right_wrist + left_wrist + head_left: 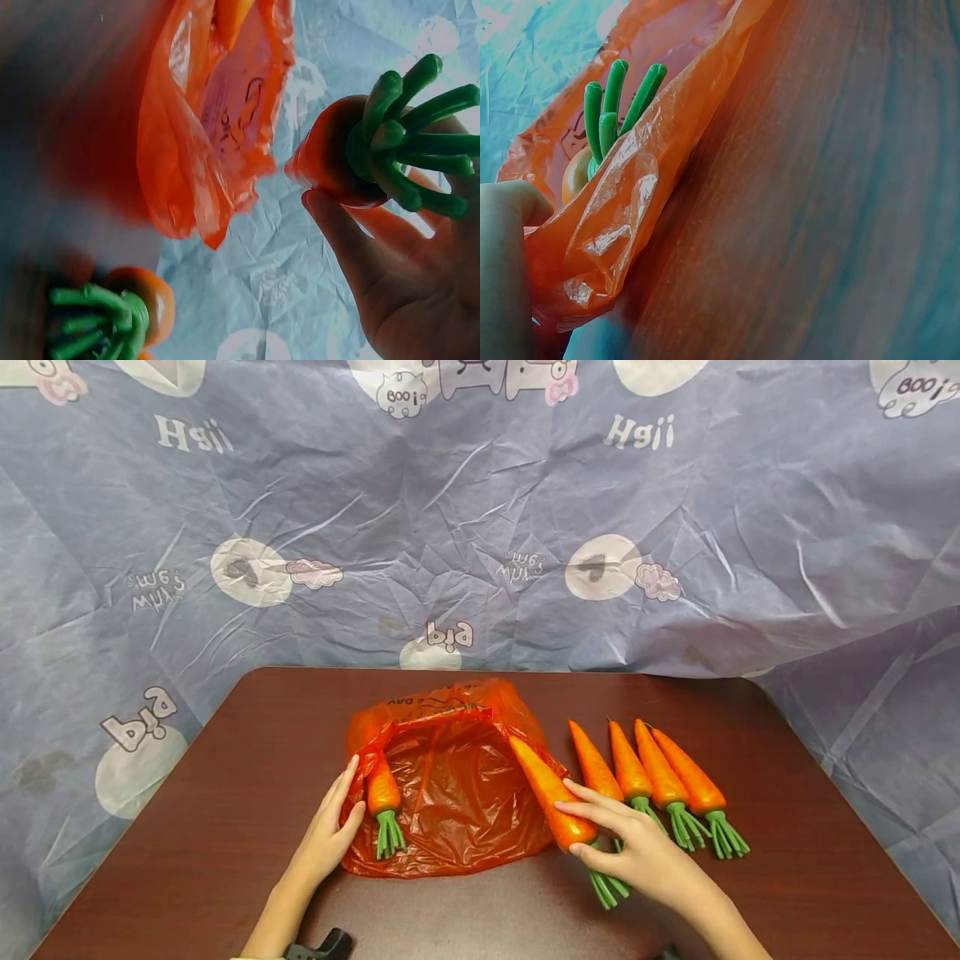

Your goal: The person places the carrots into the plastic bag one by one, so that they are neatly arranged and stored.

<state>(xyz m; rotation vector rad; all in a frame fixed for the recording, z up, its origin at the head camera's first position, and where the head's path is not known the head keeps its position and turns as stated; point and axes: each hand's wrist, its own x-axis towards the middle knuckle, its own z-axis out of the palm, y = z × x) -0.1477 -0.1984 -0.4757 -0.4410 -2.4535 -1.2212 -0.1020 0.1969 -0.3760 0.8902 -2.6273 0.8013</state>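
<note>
Head view shows the right hand [648,850] gripping a carrot [547,789] by the red bag [457,814], the left hand [330,833] seemingly pinching its partly hidden edge, so this looks like packing, which calls for sliding that carrot inside.

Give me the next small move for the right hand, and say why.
Probably ease the held carrot tip-first into the red bag: the right hand grips it with its tip beside the bag's opening, the left hand holds the opposite edge, and another carrot already lies inside.
</note>
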